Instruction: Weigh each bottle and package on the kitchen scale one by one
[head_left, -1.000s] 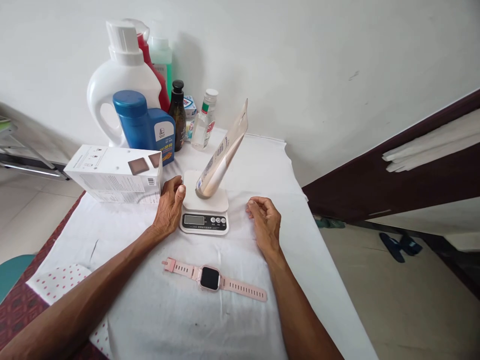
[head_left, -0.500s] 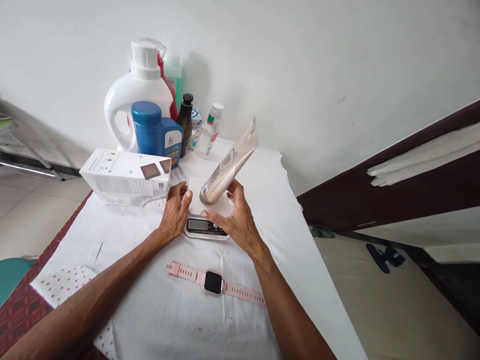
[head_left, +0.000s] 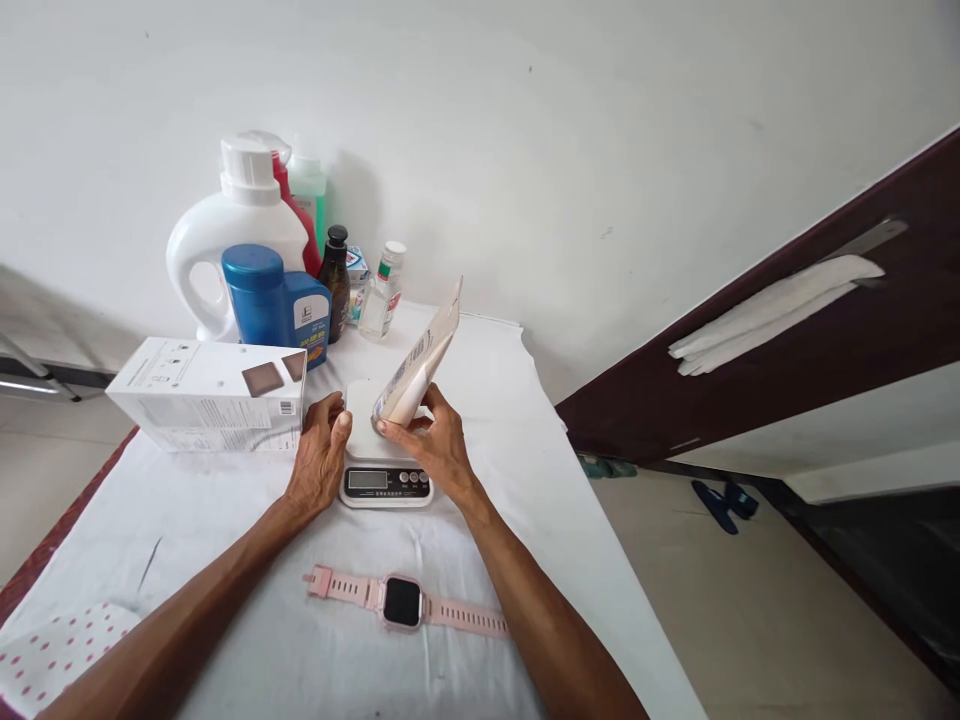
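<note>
White cloth is covering the surface [head_left: 525,430], and everything is sitting on it. Largest at the back is the white detergent jug [head_left: 217,240], with a blue bottle [head_left: 274,300] and smaller bottles crowding beside it; a white box [head_left: 210,395] is lying just left of the scale [head_left: 384,455]. The left hand [head_left: 319,465] is resting loosely curled against the scale's left edge, thumb touching the platform, gripping nothing. The right hand [head_left: 435,450] is closing its fingers around the cap end of the tube [head_left: 416,360], which is leaning tilted up and to the right over the platform. To my eye, holding low near the cap is wise: it is keeping the top-heavy tube from toppling, and the left hand should be steadying the scale without pressing the platform. Nearest the person, a pink watch [head_left: 403,603] is lying flat, well apart from both hands.
</note>
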